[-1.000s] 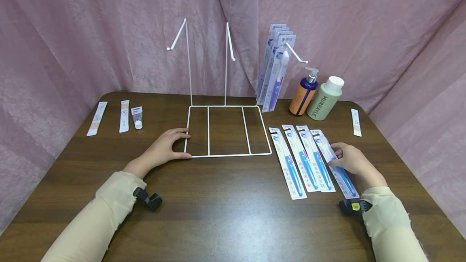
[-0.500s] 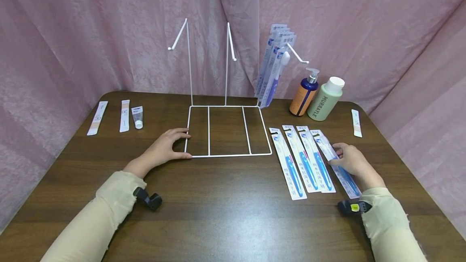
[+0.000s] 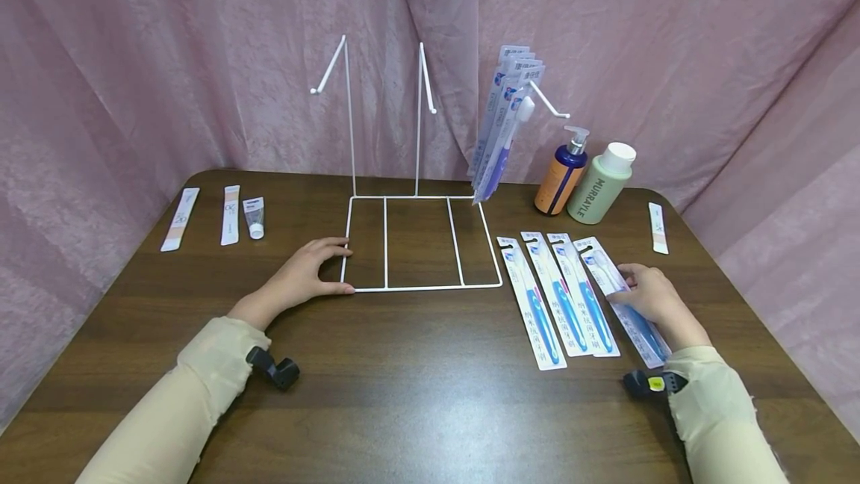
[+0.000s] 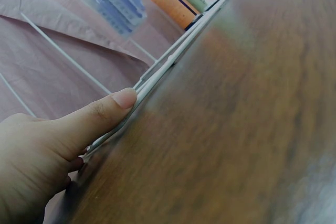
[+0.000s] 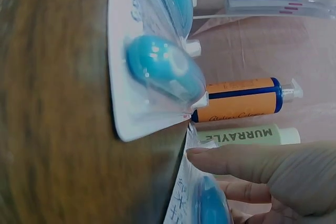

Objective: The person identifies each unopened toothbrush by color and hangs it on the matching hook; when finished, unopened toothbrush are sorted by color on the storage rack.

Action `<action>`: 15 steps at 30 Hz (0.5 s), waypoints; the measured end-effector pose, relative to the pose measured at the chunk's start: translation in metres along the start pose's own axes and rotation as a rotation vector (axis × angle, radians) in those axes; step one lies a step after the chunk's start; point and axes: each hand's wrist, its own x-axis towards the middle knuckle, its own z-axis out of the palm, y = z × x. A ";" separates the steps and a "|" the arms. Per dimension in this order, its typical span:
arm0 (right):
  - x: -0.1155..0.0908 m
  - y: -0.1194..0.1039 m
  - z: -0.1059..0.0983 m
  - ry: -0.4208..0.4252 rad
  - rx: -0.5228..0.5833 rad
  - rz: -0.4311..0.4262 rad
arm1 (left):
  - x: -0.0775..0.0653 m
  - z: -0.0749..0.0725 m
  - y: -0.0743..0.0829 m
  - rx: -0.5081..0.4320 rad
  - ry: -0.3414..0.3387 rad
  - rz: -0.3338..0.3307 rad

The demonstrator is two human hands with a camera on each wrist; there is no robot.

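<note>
In the lower left of the head view, the left hand point(image 3: 295, 278) is spread wide, its thumb and fingertips touching the front-left corner of the white wire rack point(image 3: 430, 289). At right of centre, the right hand point(image 3: 650, 297) is narrowed, thumb and fingers pinching the rightmost toothbrush pack point(image 3: 641, 331). Three other toothbrush packs point(image 3: 533, 305) lie beside it on the table point(image 3: 430, 402); all four clear-fronted packs contain a blue-handled brush. Upper right of centre, overlapping purple-handled packs point(image 3: 496, 137) hang from one of the rack's three hooks; their exact number is unclear. Two bottles, an orange-and-blue pump bottle point(image 3: 561, 179) and a green bottle point(image 3: 598, 189), stand to their right. Three sachets point(image 3: 231, 215) and one small tube point(image 3: 254, 215) lie toward the table's sides.
</note>
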 end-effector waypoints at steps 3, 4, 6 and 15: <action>0.001 0.000 -0.001 0.008 0.007 -0.001 | 0.000 -0.001 0.000 -0.001 0.006 0.002; 0.002 0.000 -0.001 0.009 0.010 0.003 | 0.000 -0.002 0.000 0.001 0.007 0.003; 0.002 -0.001 -0.002 0.008 0.020 0.013 | 0.000 -0.003 0.000 0.003 0.003 -0.001; -0.008 -0.007 -0.017 0.112 0.037 -0.054 | -0.001 -0.001 0.001 -0.001 0.011 0.016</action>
